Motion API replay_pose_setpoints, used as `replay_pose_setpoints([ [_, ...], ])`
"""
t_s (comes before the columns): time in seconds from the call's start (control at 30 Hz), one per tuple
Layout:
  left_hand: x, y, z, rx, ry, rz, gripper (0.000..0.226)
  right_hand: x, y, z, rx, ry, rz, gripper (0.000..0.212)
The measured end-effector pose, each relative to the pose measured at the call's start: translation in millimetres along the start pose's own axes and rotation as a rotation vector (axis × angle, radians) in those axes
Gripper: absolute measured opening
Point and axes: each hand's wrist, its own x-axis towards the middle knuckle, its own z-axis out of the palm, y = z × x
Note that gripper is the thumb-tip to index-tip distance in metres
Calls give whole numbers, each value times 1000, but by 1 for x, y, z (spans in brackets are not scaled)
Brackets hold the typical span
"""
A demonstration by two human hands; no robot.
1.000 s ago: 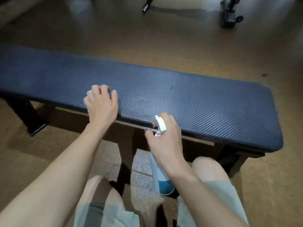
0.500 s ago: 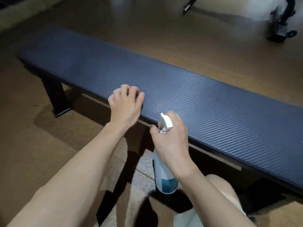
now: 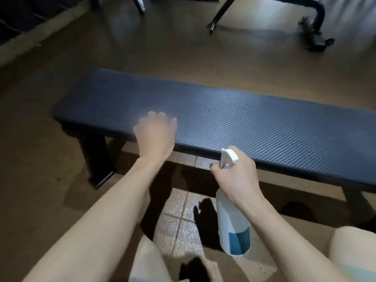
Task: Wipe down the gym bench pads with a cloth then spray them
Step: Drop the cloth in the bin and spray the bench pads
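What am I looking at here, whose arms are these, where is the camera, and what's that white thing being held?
There is no machine here. These are a person's two bare arms, filmed by one wide-angle camera worn on their head, looking forward and down, so you see roughly what they see.

The long dark padded thing across the middle is a gym bench pad with a ribbed texture, standing on dark legs over a brown floor.

The left hand rests on the near edge of the pad; it is blurred, so I cannot tell exactly how the fingers lie, and no cloth shows in it.

The right hand grips the neck of a white spray bottle with a blue label, held just in front of the pad's near edge.

Black frames of other gym equipment stand at the back.
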Motion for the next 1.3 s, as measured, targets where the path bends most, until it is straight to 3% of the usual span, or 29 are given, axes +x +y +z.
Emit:
replay_pose_setpoints([
  [0.13,15,-53,-21,-34,-46,132,40,-14,-42,38,28,-26,3,23],
  [0.3,50,-152,-37,13,-76,-104,48,-9,-92,77,38,-43,-35,28],
  [0.4,58,-189,-40,-9,-140,-113,44,-3,-113,103,24,-48,-32,26],
  [0.57,63,-205,-50,-37,-214,-46,37,7,-136,137,-70,-76,46,20],
  [0.8,68,-221,-52,-89,-306,19,32,25,-175,179,-91,-130,-112,23],
  [1.03,70,-220,-55,-85,-322,18,36,43,-187,199,-82,-132,-82,20],
  [1.13,74,-221,-60,-17,-257,-56,60,52,-192,199,-76,-169,-147,24],
  [1.23,78,-237,-66,9,-229,-312,107,62,-204,205,-90,-202,-209,26],
  [1.3,75,-246,-63,-35,-264,-410,123,67,-211,213,-92,-239,-230,25],
])
